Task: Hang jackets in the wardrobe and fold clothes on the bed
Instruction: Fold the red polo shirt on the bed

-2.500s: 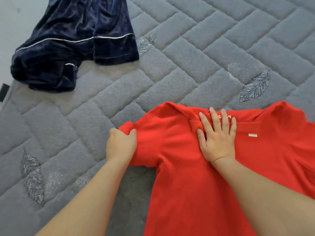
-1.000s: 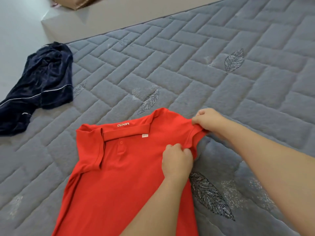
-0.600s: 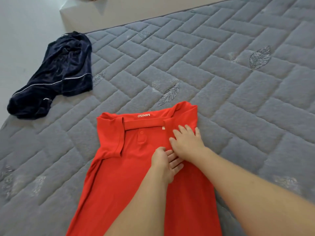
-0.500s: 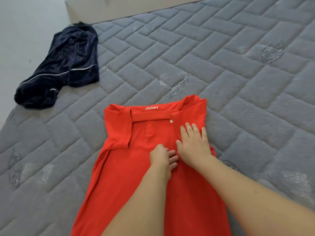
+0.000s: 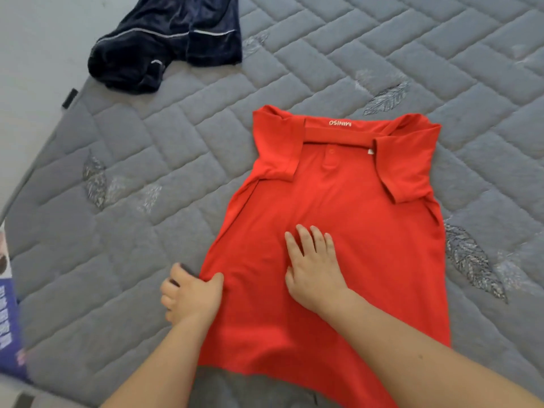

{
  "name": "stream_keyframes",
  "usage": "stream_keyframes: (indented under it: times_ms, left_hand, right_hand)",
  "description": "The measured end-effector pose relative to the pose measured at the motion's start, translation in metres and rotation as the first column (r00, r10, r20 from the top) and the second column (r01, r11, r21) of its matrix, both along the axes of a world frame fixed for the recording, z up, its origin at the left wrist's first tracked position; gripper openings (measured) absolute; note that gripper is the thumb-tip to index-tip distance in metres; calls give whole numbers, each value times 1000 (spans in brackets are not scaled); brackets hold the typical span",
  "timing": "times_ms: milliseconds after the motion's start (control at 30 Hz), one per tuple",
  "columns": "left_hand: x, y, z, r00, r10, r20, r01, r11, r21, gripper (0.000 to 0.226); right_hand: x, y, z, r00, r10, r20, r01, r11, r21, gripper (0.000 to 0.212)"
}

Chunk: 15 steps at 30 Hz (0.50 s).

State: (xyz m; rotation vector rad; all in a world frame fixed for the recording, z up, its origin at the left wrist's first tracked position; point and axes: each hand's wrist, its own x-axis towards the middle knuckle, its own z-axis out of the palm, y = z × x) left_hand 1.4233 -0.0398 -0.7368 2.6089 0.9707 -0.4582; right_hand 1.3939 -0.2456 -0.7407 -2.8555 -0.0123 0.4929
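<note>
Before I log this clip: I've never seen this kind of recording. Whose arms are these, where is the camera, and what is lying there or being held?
There is no machine here. The single view comes from a camera worn on a person's head, looking down at their own bare arms. A red polo shirt lies on a grey quilted mattress, both sleeves folded inward. The right hand lies flat on the shirt's middle, fingers straight. The left hand has the shirt's left edge in its grip, thumb on top. A crumpled navy garment sits at the mattress's far left corner, untouched. Something blue and printed pokes in at the left edge, too blurred to identify.
</note>
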Motion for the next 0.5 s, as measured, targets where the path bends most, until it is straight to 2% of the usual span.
stream_keyframes:
  times_ms: [33,100,133,167,200,267,367,400,433,500]
  left_hand:
    - [-7,15,-1,997,-69,-15,69,998,-2,67]
    - [-16,38,5,956,-277,-94,268,959,-95,29]
    - [-18,44,10,922,-362,-139,334,923,-189,23]
    - [-17,48,17,906,-392,-160,339,899,-278,28]
    - [-13,49,26,918,-365,-159,284,880,-380,31]
    - [-3,46,43,976,-189,-108,95,819,-566,29]
    - [13,29,69,998,48,-42,-63,675,-735,30]
    - [18,20,76,993,114,-45,-106,624,-774,31]
    - [21,11,83,979,193,-60,-162,568,-807,30]
    - [27,-8,94,936,340,-96,-250,447,-859,26]
  right_hand:
    - [-5,12,2,999,35,23,-35,999,6,65]
    - [-17,30,5,988,143,63,-145,989,31,48]
    - [-23,38,6,979,197,48,-200,978,62,42]
    - [-28,44,7,972,233,-2,-232,967,106,40]
    - [-32,49,9,966,243,-83,-229,961,157,46]
    - [-37,55,14,942,190,-277,-120,960,253,72]
    - [-44,63,28,926,125,-356,-32,966,255,112]
    - [-48,66,32,932,92,-351,-11,974,226,113]
    - [-51,68,34,939,37,-341,33,980,196,104]
    - [-55,66,35,942,-137,-308,197,965,175,63]
